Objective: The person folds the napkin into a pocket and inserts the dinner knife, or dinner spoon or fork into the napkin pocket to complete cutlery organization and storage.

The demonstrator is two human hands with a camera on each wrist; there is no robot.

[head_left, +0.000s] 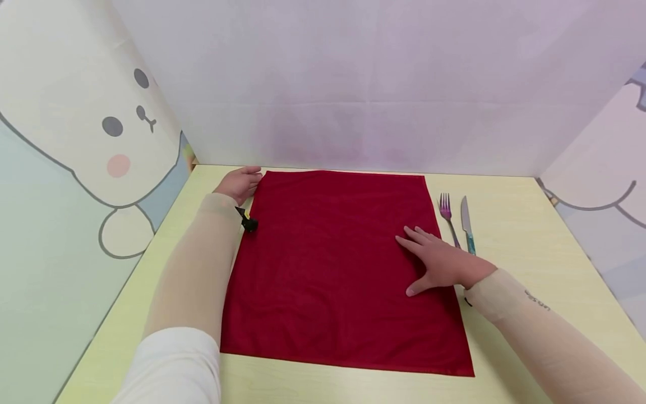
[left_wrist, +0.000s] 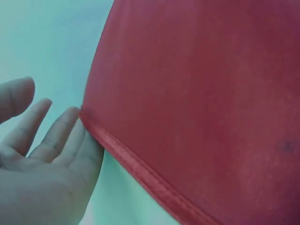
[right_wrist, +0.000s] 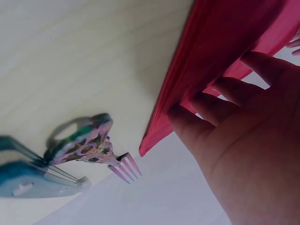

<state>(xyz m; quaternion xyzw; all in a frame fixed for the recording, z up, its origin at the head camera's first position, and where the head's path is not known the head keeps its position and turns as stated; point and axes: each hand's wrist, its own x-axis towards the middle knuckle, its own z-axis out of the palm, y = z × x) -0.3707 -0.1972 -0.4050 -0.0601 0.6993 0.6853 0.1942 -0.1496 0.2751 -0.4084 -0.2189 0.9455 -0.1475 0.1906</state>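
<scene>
A square red cloth (head_left: 333,269) lies spread over the table, with slight wrinkles near its front. By its far left corner is my left hand (head_left: 241,184), fingers extended; in the left wrist view the fingertips of that hand (left_wrist: 51,173) meet the cloth's corner (left_wrist: 154,117). My right hand (head_left: 441,262) is spread over the right part of the cloth, thumb apart from the fingers. The right wrist view has these fingers (right_wrist: 206,110) straight, at the cloth (right_wrist: 176,84); whether they press it I cannot tell.
Right of the cloth lie a fork (head_left: 446,210) with purplish tines and a knife (head_left: 466,221) with a teal handle, side by side. The pale wooden table (head_left: 530,235) meets a white curtain (head_left: 353,84) at the back and patterned side panels (head_left: 50,224).
</scene>
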